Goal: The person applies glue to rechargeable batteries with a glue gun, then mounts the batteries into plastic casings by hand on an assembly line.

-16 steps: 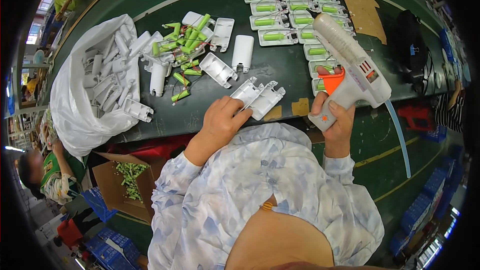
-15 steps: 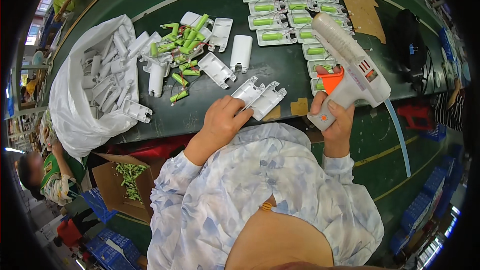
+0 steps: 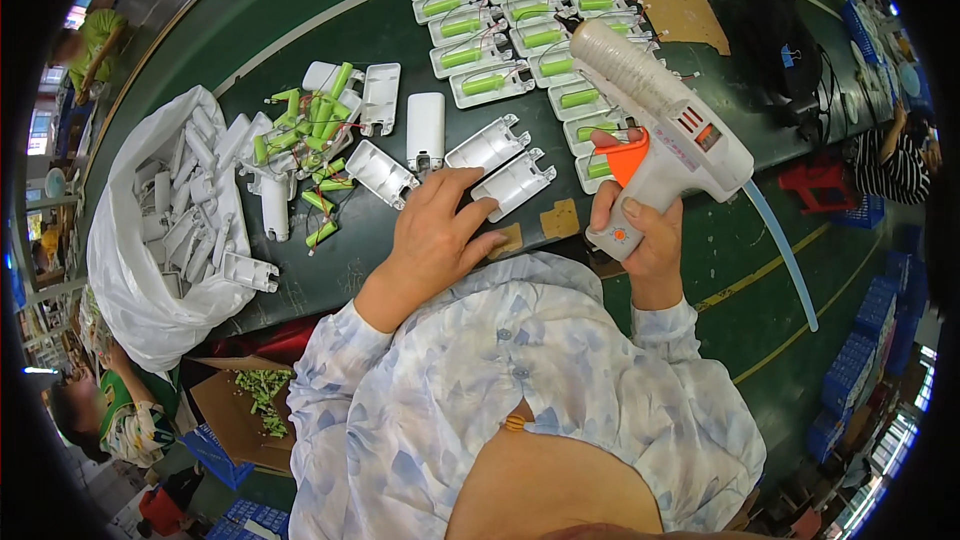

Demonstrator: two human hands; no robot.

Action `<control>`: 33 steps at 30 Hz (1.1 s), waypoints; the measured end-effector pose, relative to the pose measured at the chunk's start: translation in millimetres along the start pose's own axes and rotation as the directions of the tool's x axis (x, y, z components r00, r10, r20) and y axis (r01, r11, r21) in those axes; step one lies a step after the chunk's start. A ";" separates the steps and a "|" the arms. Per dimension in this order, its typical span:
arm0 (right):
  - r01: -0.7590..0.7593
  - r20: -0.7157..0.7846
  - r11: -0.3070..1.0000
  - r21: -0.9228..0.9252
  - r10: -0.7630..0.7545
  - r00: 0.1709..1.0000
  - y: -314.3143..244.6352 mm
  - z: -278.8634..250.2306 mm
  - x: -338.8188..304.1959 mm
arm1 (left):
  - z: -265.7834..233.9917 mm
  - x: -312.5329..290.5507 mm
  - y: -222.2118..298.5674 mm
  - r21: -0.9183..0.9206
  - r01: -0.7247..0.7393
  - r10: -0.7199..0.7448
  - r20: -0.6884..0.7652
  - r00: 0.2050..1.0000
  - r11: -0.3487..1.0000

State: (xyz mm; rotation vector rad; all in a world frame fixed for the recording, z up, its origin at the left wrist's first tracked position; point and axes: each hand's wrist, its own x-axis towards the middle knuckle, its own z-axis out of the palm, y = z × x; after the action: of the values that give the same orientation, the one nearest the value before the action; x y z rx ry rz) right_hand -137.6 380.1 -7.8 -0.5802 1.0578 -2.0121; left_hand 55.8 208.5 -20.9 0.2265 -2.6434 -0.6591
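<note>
In my right hand is a white hot glue gun with an orange trigger, its nozzle end pointing up and left over the table. A pale blue glue stick trails from its back. My left hand is open, fingers spread, just in front of the white plastic casings. Nearest its fingertips are an open half casing, a second one beyond it, and a casing lying face down. Another open half casing lies to their left. Whether the fingertips touch any casing is hard to tell.
Rows of casings fitted with green battery cells fill the far middle. Loose green cells with wires lie in a pile at left, beside a white bag of casings. Brown cardboard and a black bag lie at right.
My left hand has come off the two half casings, its fingers spreading. Those casings now lie slightly apart. The glue gun remains in my right hand, and the whole view has shifted.
</note>
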 end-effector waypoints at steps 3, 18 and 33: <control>-0.020 0.002 1.000 0.010 0.020 1.000 -0.7 1.5 0.2 | 9.6 7.4 -1.5 0.043 0.001 -0.002 0.029 1.000 0.999; -0.034 -0.014 0.999 -0.011 0.034 0.999 -1.8 -2.5 -1.8 | 30.3 47.7 -16.7 0.030 -0.038 0.039 -0.055 0.998 0.999; -0.082 -0.049 0.996 -0.032 0.080 0.996 5.5 -12.3 -11.6 | -30.3 32.9 -70.5 0.472 -0.109 0.082 0.078 0.994 0.875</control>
State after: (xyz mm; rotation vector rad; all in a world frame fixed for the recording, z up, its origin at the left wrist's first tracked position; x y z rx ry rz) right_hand -136.8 393.4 -19.6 -0.5016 1.1279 -1.9491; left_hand 42.9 126.0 -18.9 0.2133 -2.8091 0.0329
